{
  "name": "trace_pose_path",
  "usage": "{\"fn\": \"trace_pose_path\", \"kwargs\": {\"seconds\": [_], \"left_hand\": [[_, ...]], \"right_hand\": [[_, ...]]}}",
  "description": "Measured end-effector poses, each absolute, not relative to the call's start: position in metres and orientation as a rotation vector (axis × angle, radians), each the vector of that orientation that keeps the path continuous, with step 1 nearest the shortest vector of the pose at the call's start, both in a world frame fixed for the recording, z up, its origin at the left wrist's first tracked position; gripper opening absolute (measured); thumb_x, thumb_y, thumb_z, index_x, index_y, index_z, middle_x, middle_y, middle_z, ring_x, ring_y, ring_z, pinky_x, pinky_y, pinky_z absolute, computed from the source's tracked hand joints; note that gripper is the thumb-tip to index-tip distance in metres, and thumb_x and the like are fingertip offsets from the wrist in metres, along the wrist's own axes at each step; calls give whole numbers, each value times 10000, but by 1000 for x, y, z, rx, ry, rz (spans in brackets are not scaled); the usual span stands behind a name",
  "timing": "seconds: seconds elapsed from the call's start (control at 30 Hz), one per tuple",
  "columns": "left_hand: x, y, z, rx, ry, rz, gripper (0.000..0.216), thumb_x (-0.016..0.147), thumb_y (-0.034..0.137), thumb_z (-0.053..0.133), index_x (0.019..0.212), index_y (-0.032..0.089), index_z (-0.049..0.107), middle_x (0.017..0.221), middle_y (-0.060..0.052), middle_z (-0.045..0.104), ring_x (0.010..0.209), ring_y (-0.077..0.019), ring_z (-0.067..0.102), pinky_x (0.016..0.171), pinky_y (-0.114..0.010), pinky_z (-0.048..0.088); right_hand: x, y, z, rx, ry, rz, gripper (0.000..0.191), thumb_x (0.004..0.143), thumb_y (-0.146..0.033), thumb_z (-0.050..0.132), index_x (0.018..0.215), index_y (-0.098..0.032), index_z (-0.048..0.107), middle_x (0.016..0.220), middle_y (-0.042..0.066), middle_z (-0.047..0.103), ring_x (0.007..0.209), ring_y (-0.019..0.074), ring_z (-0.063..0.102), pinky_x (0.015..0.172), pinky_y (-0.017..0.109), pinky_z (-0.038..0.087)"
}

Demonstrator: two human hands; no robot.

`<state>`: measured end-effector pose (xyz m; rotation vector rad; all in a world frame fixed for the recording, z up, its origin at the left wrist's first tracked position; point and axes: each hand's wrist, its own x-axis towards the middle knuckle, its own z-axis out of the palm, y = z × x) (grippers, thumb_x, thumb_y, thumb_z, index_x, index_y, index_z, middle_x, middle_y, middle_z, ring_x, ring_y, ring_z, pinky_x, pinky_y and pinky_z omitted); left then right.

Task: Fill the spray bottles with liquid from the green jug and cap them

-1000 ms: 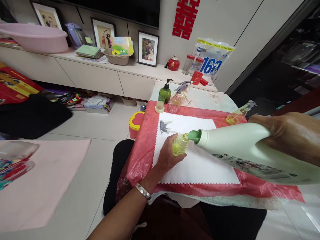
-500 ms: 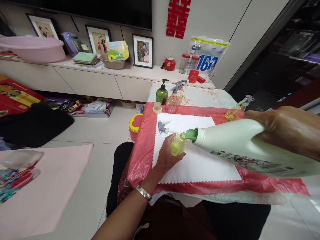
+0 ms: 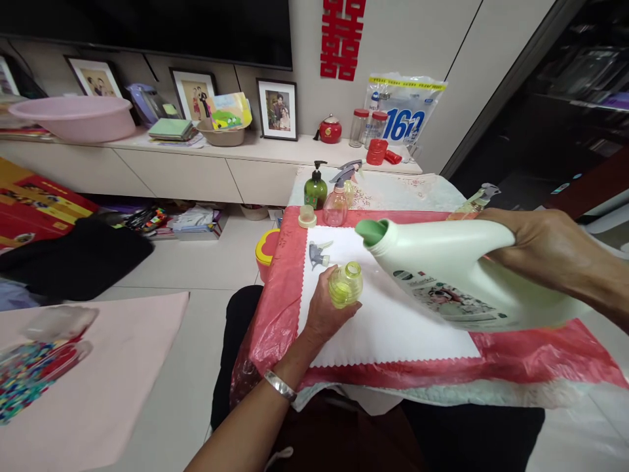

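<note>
My left hand (image 3: 328,307) is wrapped round a small yellow see-through spray bottle (image 3: 345,286), its mouth uncovered. My right hand (image 3: 533,246) grips the handle of a big pale green detergent jug (image 3: 442,275), which lies tilted with its green spout (image 3: 372,232) pointing left. The spout hangs above and to the right of the bottle's mouth, apart from it. A grey spray head (image 3: 319,254) rests on the white mat (image 3: 393,328) behind the bottle. The jug's pale cap (image 3: 307,216) stands at the mat's far left corner.
Behind the mat stand a green pump bottle (image 3: 315,187) and a pink spray bottle (image 3: 336,206). Another spray bottle (image 3: 462,210) is partly hidden behind my right hand. Red plastic (image 3: 275,288) covers the table. A pink surface (image 3: 122,367) with colourful small pieces lies at left.
The jug's spout has lifted away from the bottle's mouth and the jug is less tipped. The yellow bottle now stands more upright in my left hand.
</note>
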<state>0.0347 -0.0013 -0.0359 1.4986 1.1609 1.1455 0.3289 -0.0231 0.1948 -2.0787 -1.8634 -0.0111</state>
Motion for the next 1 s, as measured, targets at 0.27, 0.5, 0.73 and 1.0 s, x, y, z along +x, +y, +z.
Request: {"fn": "trace_pose_path", "kwargs": {"seconds": [0.27,0.5,0.73,1.0], "left_hand": [[33,0,-42,1499,1121,1150,930,621,363,851,1400,218,364,1440,-168,506,1352,-362,506,1137,-539,401],[30,2,-48,1552,1108,1249,865,656,534,837,1353,225,430,1350,-145,529,1302,-352,532,1114,-534,418],[29,-1,-44,1509,1095,1218,868,666,601,816,1347,222,435,1307,-135,575,1232,-337,585,1057,-510,472],[24,5,-55,1442,989,1243,845,783,796,593,1382,220,439,1366,-158,577,1296,-342,571,1086,-510,475]], "right_hand": [[327,-4,179,-1758,-1333,10,209,563,-371,592,618,-171,560,577,-33,452,547,74,377,486,203,285],[329,36,96,-1558,-1040,50,233,543,-323,586,715,-167,611,631,-19,530,596,124,442,529,250,376],[327,52,36,-1533,-979,100,283,587,-338,629,821,-180,639,692,-33,542,640,136,467,573,257,421],[332,35,17,-1597,-997,141,361,669,-474,708,889,-192,660,736,-15,602,646,154,498,635,298,448]]}}
